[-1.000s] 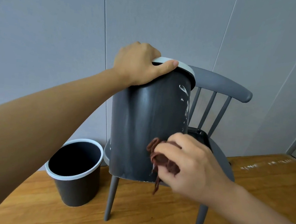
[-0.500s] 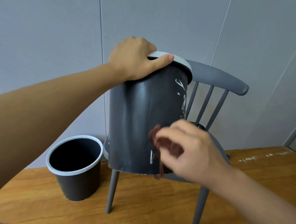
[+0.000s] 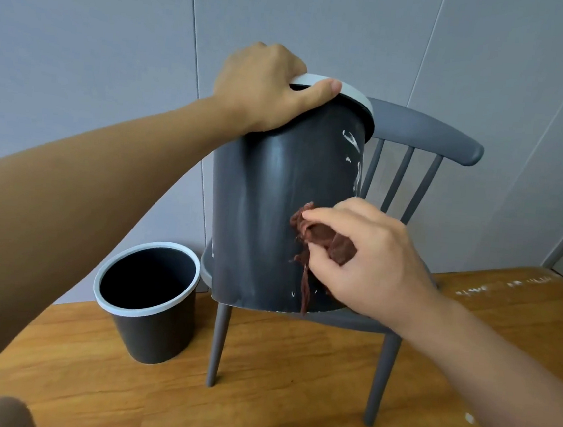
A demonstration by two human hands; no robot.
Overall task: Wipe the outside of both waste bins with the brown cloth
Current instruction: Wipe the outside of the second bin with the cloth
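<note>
A grey panelled wall (image 3: 82, 56) fills the background, and a wooden floor (image 3: 291, 386) spreads below it, marked with a few pale smears at the far right. On the floor stands a grey spindle-back chair (image 3: 428, 134), whose seat and front are mostly hidden by the dark grey waste bin (image 3: 274, 205) held up in front of it. This bin has a white rim and leans with its top toward the chair back; white streaks show on its right side near the rim and a few small flecks near its base. Whether its base rests on the seat or hangs just above it cannot be told from this angle. The second waste bin (image 3: 152, 325), of the same kind, stands upright on the floor to the left of the chair, just beside its front leg, with its mouth open. The left hand (image 3: 268, 88) grips the rim of the raised bin, thumb lying along the white edge. The right hand (image 3: 365, 256) pinches the bunched brown cloth (image 3: 322, 238) and presses it against the lower right side of that bin, a loose strand dangling toward the base
</note>
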